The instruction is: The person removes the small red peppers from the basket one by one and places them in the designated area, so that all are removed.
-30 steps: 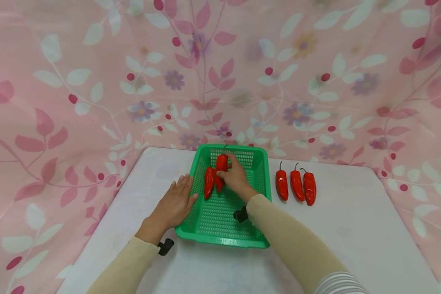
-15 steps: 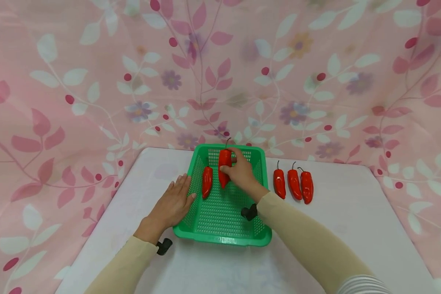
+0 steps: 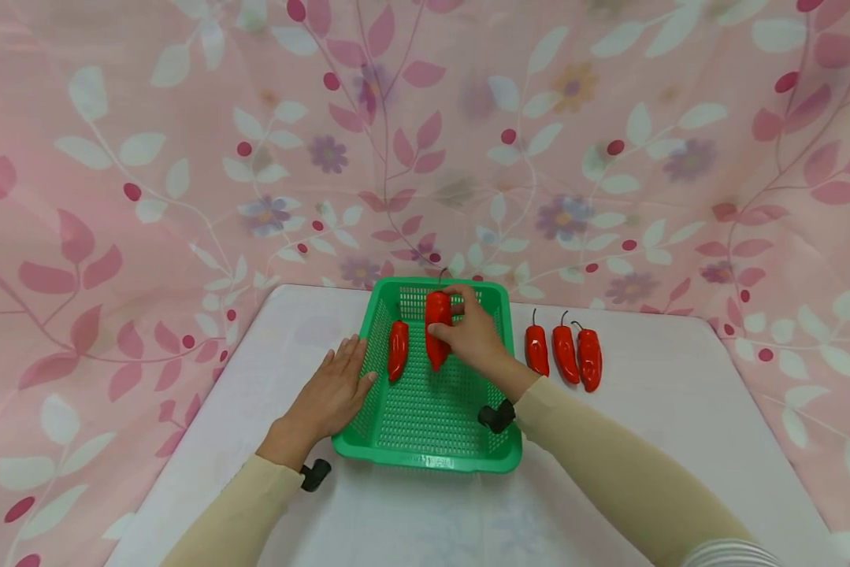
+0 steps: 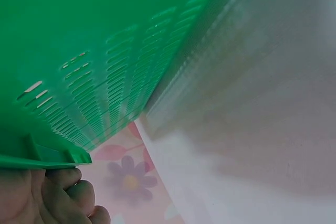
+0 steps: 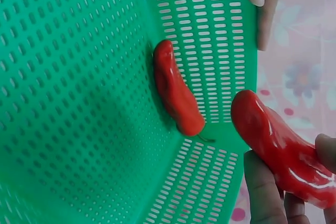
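Note:
My right hand (image 3: pixel 473 332) pinches a red chili pepper (image 3: pixel 438 329) between thumb and fingers, its stem pointing up, above the floor of a green plastic basket (image 3: pixel 425 463). The right wrist view shows the held pepper (image 5: pixel 278 148) clear of the basket floor. A second red pepper (image 3: pixel 398 351) lies inside against the basket's left wall; its dark stem shows in the right wrist view. My left hand (image 3: pixel 330 391) rests with straight fingers on the basket's left rim. In the left wrist view, its fingers (image 4: pixel 60 195) show at the rim, partly cut off.
Three more red peppers, the left one (image 3: pixel 536 351), the middle one (image 3: pixel 566 354) and the right one (image 3: pixel 590 359), lie in a row on the white table (image 3: pixel 680 441) right of the basket. A pink floral cloth (image 3: pixel 425 142) hangs behind the table.
The right hand has lifted the pepper off the basket floor, away from the other pepper, and moved it to the right. The left hand has stayed at the rim.

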Demonstrator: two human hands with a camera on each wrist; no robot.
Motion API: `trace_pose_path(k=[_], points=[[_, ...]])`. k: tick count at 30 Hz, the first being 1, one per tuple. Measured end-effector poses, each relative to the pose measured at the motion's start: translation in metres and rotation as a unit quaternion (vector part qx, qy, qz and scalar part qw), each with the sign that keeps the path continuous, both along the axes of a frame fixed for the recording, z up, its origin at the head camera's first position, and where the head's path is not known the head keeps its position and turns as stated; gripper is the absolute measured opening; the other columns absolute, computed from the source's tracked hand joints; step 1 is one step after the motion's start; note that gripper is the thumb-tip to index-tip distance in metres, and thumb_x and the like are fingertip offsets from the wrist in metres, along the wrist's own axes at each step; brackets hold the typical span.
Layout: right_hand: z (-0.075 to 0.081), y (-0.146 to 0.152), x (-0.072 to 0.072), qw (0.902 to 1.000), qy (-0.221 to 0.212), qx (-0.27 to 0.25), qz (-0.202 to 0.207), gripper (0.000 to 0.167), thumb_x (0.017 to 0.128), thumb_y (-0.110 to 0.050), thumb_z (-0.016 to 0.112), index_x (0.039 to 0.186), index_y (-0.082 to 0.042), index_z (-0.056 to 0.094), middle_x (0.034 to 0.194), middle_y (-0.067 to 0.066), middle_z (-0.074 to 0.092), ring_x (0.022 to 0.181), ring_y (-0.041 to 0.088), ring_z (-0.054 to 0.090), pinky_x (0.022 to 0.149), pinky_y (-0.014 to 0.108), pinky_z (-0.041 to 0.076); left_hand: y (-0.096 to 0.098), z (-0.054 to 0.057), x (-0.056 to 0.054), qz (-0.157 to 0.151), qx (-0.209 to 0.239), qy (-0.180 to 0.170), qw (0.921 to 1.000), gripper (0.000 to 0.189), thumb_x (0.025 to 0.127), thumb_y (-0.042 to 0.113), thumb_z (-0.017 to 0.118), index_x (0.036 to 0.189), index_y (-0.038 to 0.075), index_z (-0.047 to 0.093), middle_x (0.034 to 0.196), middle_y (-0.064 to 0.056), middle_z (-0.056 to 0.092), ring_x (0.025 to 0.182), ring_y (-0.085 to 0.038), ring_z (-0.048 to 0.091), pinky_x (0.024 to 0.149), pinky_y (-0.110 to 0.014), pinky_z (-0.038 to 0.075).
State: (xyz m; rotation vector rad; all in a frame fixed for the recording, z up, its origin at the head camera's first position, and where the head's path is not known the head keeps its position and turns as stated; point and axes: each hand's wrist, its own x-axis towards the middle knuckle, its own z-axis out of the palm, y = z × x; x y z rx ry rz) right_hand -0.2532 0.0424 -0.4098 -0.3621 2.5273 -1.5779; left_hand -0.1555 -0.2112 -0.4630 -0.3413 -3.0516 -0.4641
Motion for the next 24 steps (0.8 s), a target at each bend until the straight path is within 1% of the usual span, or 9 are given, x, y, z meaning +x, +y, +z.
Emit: trace_pose_path(k=[2, 6, 10, 13, 16, 20, 24], points=[[0.002, 0.004, 0.002, 1.0000, 0.002, -0.004, 0.001, 0.066, 0.095, -0.017, 0.078, 0.150, -0.019, 0.041, 0.131, 0.018, 0.061, 0.105, 0.034, 0.069, 0.075, 0.039, 0.064, 0.000, 0.000, 0.000, 0.001, 0.001, 0.000, 1.0000, 0.071, 0.112, 0.036, 0.049, 0.164, -0.005, 0.026, 0.172, -0.024, 0.026, 0.160, -0.042, 0.024, 0.130, -0.058, 0.021], [0.007, 0.014, 0.005, 0.9998, -0.009, -0.015, 0.004, 0.068, 0.096, -0.017, 0.077, 0.152, -0.017, 0.039, 0.133, 0.019, 0.059, 0.110, 0.035, 0.067, 0.079, 0.042, 0.065, 0.000, 0.000, 0.000, 0.001, -0.002, 0.000, 1.0000, 0.071, 0.112, 0.037, 0.049, 0.164, -0.005, 0.025, 0.172, -0.024, 0.026, 0.160, -0.041, 0.024, 0.130, -0.058, 0.021], [0.010, 0.025, 0.006, 0.9998, -0.016, -0.007, 0.001, 0.069, 0.097, -0.020, 0.076, 0.155, -0.018, 0.038, 0.137, 0.018, 0.058, 0.118, 0.036, 0.066, 0.083, 0.046, 0.065, -0.001, -0.001, 0.000, 0.000, -0.007, -0.002, 1.0000, 0.070, 0.113, 0.037, 0.047, 0.165, -0.005, 0.025, 0.172, -0.024, 0.025, 0.161, -0.042, 0.023, 0.130, -0.058, 0.021], [0.011, 0.033, 0.006, 1.0000, -0.009, -0.002, -0.003, 0.069, 0.097, -0.021, 0.075, 0.156, -0.018, 0.039, 0.139, 0.019, 0.059, 0.122, 0.038, 0.066, 0.084, 0.048, 0.065, -0.002, -0.001, 0.000, 0.000, -0.008, -0.003, 1.0000, 0.070, 0.113, 0.037, 0.047, 0.165, -0.005, 0.025, 0.172, -0.024, 0.025, 0.161, -0.042, 0.023, 0.130, -0.058, 0.020], [0.010, 0.041, 0.006, 0.9999, -0.009, -0.014, -0.003, 0.069, 0.098, -0.019, 0.075, 0.157, -0.018, 0.040, 0.138, 0.020, 0.059, 0.122, 0.039, 0.065, 0.082, 0.048, 0.066, -0.002, -0.001, 0.001, 0.002, -0.007, -0.005, 1.0000, 0.070, 0.113, 0.038, 0.046, 0.165, -0.004, 0.024, 0.173, -0.023, 0.025, 0.161, -0.041, 0.022, 0.131, -0.058, 0.020], [0.009, 0.051, 0.005, 0.9995, -0.015, -0.028, -0.002, 0.069, 0.097, -0.017, 0.075, 0.157, -0.017, 0.040, 0.136, 0.021, 0.059, 0.119, 0.039, 0.067, 0.078, 0.046, 0.067, -0.003, -0.001, 0.001, 0.001, -0.003, -0.002, 1.0000, 0.070, 0.113, 0.038, 0.047, 0.165, -0.005, 0.025, 0.172, -0.024, 0.025, 0.161, -0.042, 0.023, 0.130, -0.058, 0.021], [0.008, 0.060, 0.004, 0.9996, -0.013, -0.027, -0.004, 0.070, 0.098, -0.018, 0.074, 0.158, -0.016, 0.039, 0.137, 0.022, 0.058, 0.118, 0.040, 0.067, 0.079, 0.046, 0.067, -0.004, -0.002, 0.001, 0.000, -0.003, -0.001, 1.0000, 0.071, 0.113, 0.037, 0.047, 0.165, -0.005, 0.024, 0.172, -0.024, 0.025, 0.161, -0.042, 0.023, 0.130, -0.059, 0.021]])
